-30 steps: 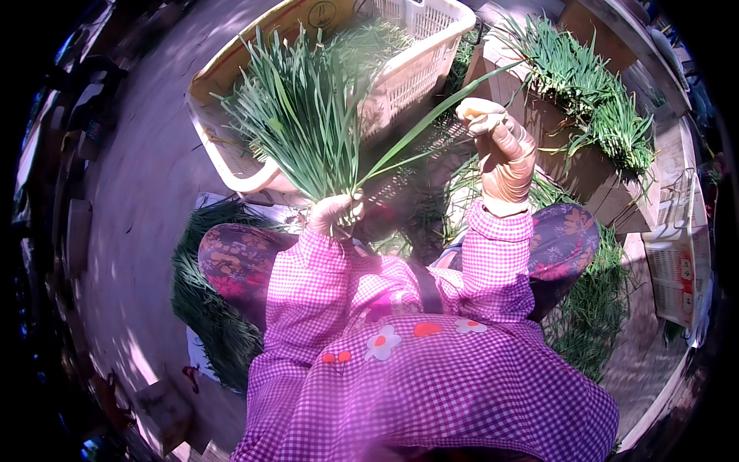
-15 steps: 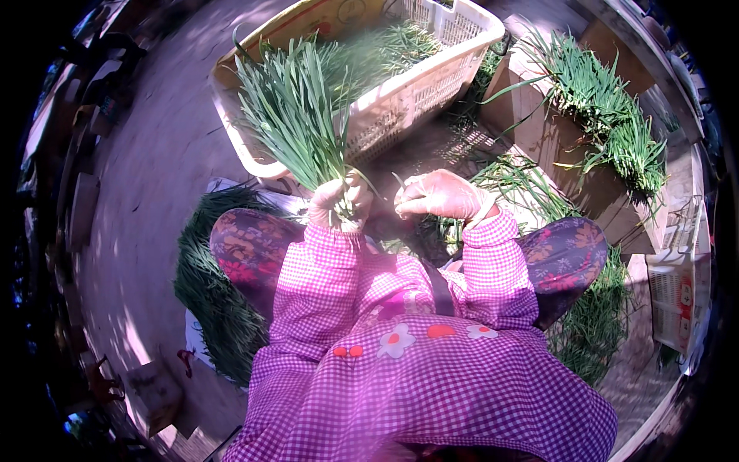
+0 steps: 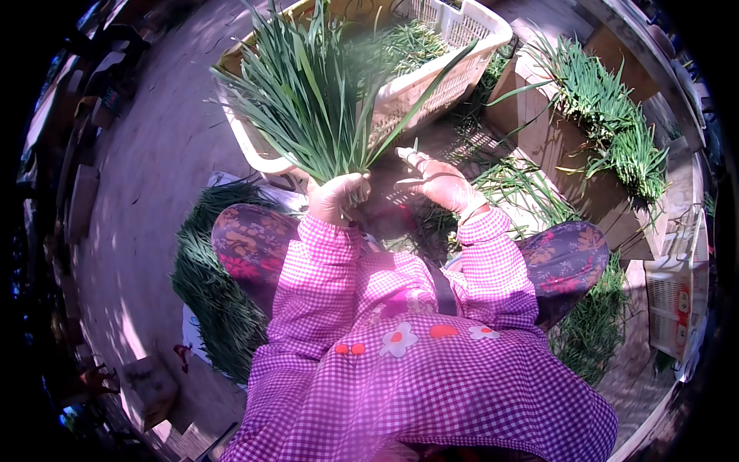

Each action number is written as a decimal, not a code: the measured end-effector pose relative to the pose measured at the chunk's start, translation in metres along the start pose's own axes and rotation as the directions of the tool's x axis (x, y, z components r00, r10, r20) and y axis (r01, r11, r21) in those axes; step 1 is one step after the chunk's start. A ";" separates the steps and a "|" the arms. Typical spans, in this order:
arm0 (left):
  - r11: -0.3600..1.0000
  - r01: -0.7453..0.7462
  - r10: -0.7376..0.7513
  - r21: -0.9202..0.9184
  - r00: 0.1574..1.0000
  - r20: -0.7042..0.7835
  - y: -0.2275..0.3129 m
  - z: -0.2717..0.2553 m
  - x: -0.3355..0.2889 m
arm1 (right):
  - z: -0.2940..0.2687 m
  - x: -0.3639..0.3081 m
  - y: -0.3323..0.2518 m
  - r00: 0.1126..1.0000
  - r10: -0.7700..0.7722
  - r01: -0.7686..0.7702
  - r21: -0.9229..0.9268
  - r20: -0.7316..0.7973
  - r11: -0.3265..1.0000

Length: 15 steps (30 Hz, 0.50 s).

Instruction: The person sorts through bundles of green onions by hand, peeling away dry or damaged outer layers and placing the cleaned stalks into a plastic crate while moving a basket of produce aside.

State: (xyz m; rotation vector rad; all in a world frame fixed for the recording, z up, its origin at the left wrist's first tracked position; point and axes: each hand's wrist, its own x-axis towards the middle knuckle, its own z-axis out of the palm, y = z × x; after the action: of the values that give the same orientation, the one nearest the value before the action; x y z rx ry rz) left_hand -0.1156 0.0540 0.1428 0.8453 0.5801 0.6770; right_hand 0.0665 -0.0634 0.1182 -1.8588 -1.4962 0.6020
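Head view. Left hand (image 3: 339, 199): fingers clenched around the base of 1 bunch of long green leaves (image 3: 319, 115). Bunch stands fanned upward in front of the near side of the pale crate (image 3: 443, 104); 1 long leaf splays off to the right. Right hand (image 3: 445, 185): empty-looking, thumb and fingers parted, just beside the bunch and apart from it. A thin green sliver shows at its fingertips; from my station I cannot tell whether it is held.

Progress, my judgement: 1 bunch gathered in the fist, its tips uneven, and no band that I can see around it. Set out and looking finished: a row of bunches (image 3: 612, 115) on the brown box (image 3: 531, 119) at right. Left over: greens (image 3: 416, 48) inside the crate, loose leaves (image 3: 523, 189) near the right knee, 2 heaps, left heap (image 3: 215, 285) and right heap (image 3: 589, 327). Total amount not determinable.
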 end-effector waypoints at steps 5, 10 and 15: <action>0.813 -0.185 0.142 0.552 0.983 0.119 -0.014 0.009 0.010 | 0.014 0.001 -0.054 0.999 -0.015 0.035 0.918 -0.032 0.396; -0.156 -0.032 0.112 0.987 0.992 0.050 0.002 0.055 -0.007 | 0.041 0.001 -0.046 0.990 0.114 0.063 0.990 -0.077 0.124; -0.182 -0.094 0.089 0.979 0.990 0.111 -0.021 0.068 -0.015 | 0.038 0.003 -0.045 0.939 0.336 0.107 0.990 -0.071 -0.089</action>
State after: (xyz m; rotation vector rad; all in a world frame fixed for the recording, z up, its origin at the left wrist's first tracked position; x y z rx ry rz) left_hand -0.0715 0.0011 0.1652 2.5171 1.0853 0.1473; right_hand 0.0105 -0.0473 0.1262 -0.6600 -0.2047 1.0550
